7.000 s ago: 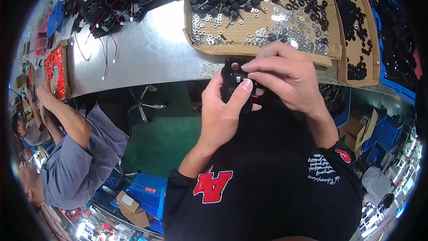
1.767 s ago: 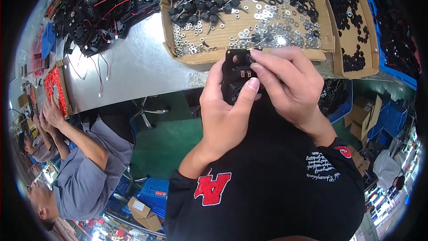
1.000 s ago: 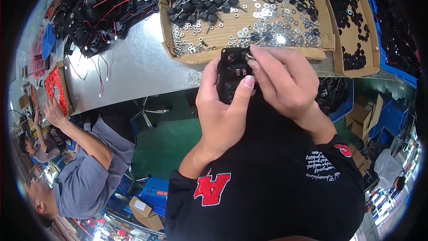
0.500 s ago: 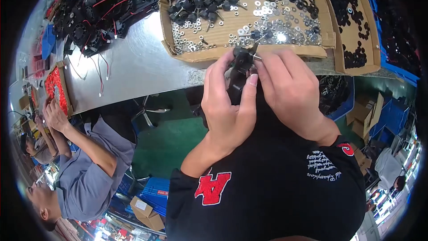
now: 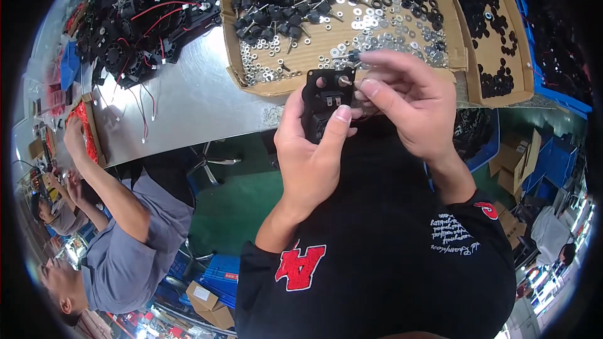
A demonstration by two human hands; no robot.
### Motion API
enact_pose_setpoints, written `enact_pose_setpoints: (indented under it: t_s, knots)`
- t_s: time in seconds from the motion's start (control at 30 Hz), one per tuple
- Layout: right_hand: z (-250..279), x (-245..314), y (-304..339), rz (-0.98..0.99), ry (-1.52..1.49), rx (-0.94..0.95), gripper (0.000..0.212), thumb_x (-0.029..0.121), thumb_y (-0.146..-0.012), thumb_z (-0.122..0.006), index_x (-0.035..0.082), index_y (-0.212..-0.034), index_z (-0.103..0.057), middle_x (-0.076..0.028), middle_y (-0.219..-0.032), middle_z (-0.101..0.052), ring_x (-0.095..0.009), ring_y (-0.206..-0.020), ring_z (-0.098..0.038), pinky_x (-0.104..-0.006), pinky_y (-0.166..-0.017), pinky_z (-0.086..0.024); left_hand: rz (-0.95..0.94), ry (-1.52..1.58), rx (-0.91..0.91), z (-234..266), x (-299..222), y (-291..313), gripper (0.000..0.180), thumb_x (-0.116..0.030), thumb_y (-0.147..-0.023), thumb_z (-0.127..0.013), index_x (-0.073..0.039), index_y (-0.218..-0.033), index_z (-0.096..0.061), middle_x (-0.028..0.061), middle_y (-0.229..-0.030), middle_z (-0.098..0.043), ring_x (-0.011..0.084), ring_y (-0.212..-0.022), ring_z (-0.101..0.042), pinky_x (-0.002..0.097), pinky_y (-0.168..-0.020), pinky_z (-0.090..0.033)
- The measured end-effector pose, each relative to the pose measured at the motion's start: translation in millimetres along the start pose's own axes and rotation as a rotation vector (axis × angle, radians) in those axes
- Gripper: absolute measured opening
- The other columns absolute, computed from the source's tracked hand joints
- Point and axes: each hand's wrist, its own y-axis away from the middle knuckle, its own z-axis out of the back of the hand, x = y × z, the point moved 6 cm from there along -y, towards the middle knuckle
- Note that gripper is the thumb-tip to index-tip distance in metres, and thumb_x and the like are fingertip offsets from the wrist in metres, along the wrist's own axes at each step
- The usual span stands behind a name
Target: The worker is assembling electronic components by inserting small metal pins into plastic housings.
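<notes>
My left hand (image 5: 314,157) grips a black plastic housing (image 5: 312,94), its thumb lying across the front. On the housing's face show a round hole, two flat metal terminals (image 5: 333,100) and a short metal stud (image 5: 344,80) near the top right corner. My right hand (image 5: 414,97) is just right of the housing. Its thumb and index finger are apart, with nothing seen between them; the lower fingers curl beside the housing's edge, and whether they touch it I cannot tell. By the index fingertip, in the cardboard tray, lies a small black knob (image 5: 353,56).
The cardboard tray (image 5: 276,88) holds black knobs with metal studs (image 5: 282,6), nuts, washers and black rings. A second box (image 5: 527,88) holds small black parts. Black fan units (image 5: 119,44) with wires pile up left on the metal table (image 5: 188,88). A co-worker (image 5: 132,232) sits at left.
The housing has turned so its face with the terminals shows. My right hand has come away from the stud, its thumb and index finger spreading. The co-worker's arm has moved slightly.
</notes>
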Motion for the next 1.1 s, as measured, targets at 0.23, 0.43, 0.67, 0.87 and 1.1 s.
enact_pose_setpoints:
  t_s: [0.23,0.43,0.67,0.87,1.1]
  knots:
    - [0,12,0,0.193,0.248,0.103,0.016,-0.005,-0.087,-0.063,-0.006,-0.102,-0.068,-0.012,-0.091,-0.067,-0.014,-0.078,-0.065,-0.0231,-0.067,-0.053,0.006,-0.006,0.004,-2,-3,2,0.033,-0.005,-0.094,-0.058,0.004,-0.124,-0.048,0.0097,-0.106,-0.064,0.0133,-0.090,-0.066,0.0246,-0.072,-0.056]
    - [-3,9,1,0.220,0.278,0.139,0.018,-0.007,-0.085,-0.063,-0.003,-0.102,-0.071,-0.011,-0.095,-0.063,-0.014,-0.076,-0.064,-0.0221,-0.065,-0.052,0.031,0.009,0.044,-4,-3,2,0.033,-0.005,-0.093,-0.058,0.004,-0.123,-0.049,0.0096,-0.104,-0.064,0.0135,-0.089,-0.067,0.0248,-0.071,-0.056]
    - [0,10,-2,0.409,0.416,0.124,0.020,-0.007,-0.082,-0.066,-0.001,-0.101,-0.072,-0.010,-0.092,-0.063,-0.014,-0.076,-0.063,-0.0242,-0.065,-0.051,0.101,0.058,0.069,-7,-5,3,0.033,-0.006,-0.094,-0.058,0.004,-0.124,-0.049,0.0094,-0.103,-0.065,0.0134,-0.088,-0.067,0.0251,-0.070,-0.057]
    - [-4,16,4,0.630,0.664,0.096,0.024,-0.004,-0.077,-0.072,0.001,-0.100,-0.072,-0.010,-0.087,-0.065,-0.019,-0.074,-0.064,-0.0278,-0.063,-0.051,0.049,0.041,0.054,-6,-2,2,0.033,-0.006,-0.094,-0.058,0.004,-0.124,-0.049,0.0092,-0.103,-0.065,0.0127,-0.088,-0.067,0.0239,-0.070,-0.056]
    - [-14,29,11,0.908,0.973,0.075,0.025,0.000,-0.074,-0.075,0.000,-0.098,-0.070,-0.011,-0.085,-0.067,-0.025,-0.073,-0.065,-0.0312,-0.064,-0.053,-0.219,-0.449,-0.120,4,-3,4,0.039,-0.002,-0.087,-0.064,0.008,-0.122,-0.050,0.0160,-0.105,-0.063,0.0236,-0.092,-0.065,0.0302,-0.078,-0.054]
